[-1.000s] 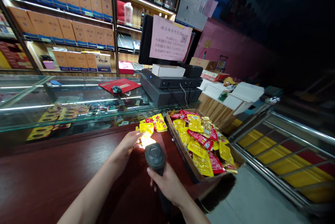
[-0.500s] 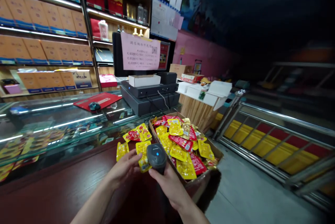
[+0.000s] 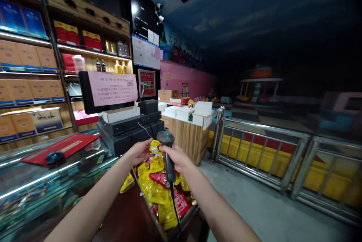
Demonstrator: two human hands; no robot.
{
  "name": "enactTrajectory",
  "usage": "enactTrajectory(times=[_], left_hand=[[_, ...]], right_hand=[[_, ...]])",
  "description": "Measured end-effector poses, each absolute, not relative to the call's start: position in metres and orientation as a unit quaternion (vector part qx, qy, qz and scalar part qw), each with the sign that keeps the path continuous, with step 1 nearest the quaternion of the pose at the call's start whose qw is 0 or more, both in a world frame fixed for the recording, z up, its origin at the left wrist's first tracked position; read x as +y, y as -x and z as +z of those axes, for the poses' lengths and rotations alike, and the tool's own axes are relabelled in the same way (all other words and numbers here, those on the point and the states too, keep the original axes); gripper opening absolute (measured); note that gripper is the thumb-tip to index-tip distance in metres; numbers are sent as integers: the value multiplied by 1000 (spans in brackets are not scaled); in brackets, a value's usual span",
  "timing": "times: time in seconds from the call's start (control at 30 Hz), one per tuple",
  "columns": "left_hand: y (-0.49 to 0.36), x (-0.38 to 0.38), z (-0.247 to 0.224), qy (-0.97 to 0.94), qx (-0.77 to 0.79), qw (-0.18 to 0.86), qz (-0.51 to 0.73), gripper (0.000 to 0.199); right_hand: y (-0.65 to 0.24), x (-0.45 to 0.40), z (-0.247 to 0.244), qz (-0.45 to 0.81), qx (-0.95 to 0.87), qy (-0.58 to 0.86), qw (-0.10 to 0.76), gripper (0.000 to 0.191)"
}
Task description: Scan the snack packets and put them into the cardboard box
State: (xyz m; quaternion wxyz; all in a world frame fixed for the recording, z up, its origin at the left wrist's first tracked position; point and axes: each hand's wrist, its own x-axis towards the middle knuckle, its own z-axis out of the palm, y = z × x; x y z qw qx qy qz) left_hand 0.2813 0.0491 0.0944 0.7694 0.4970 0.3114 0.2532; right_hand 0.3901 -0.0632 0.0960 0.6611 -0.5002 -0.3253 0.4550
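My right hand (image 3: 179,157) is wrapped round the handle of a dark barcode scanner (image 3: 169,162), its head up and its cable hanging down. Just left of the scanner head, my left hand (image 3: 140,153) pinches a yellow snack packet (image 3: 154,146) between thumb and fingers. Below both hands stands a cardboard box (image 3: 149,206) heaped with yellow and red packets, partly hidden by the scanner and my right arm. Another yellow packet (image 3: 127,183) lies on the dark red counter left of the box.
A glass counter (image 3: 34,196) on the left carries a red mat (image 3: 68,145) with a mouse (image 3: 54,157). Beyond the hands are a black cash drawer (image 3: 121,138) and a monitor with a pink notice (image 3: 114,89). A metal railing (image 3: 263,151) runs along the right.
My view has swung up and to the right. Both hands, with scanner and packet, have risen and moved forward from beside the box to above its far end.
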Motion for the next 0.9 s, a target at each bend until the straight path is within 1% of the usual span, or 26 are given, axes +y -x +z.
enactTrajectory(times=[0.1, 0.2, 0.33, 0.53, 0.63, 0.73, 0.77, 0.83, 0.9], left_hand=[[-293, 54, 84, -499, 375, 745, 234, 23], [-279, 60, 75, -489, 404, 732, 249, 25], [-231, 73, 70, -467, 431, 711, 301, 26], [-142, 80, 50, -405, 483, 696, 345, 23], [-100, 76, 29, -368, 501, 704, 344, 23], [-63, 69, 4, -353, 490, 717, 349, 22], [-53, 67, -4, -353, 488, 718, 350, 23], [-38, 63, -22, -357, 500, 708, 349, 26], [-30, 59, -38, -356, 527, 691, 343, 29]], right_hand=[[-403, -58, 90, 467, -310, 523, 642, 23], [-402, -63, 81, 488, -321, 498, 641, 26], [-383, -74, 78, 492, -335, 482, 642, 32], [-323, -67, 75, 530, -376, 477, 592, 18], [-287, -48, 56, 553, -387, 483, 558, 15], [-252, -26, 30, 575, -376, 509, 518, 16], [-242, -19, 22, 586, -369, 520, 500, 13], [-224, -7, 5, 596, -359, 539, 474, 5], [-211, 3, -9, 600, -348, 556, 458, 6]])
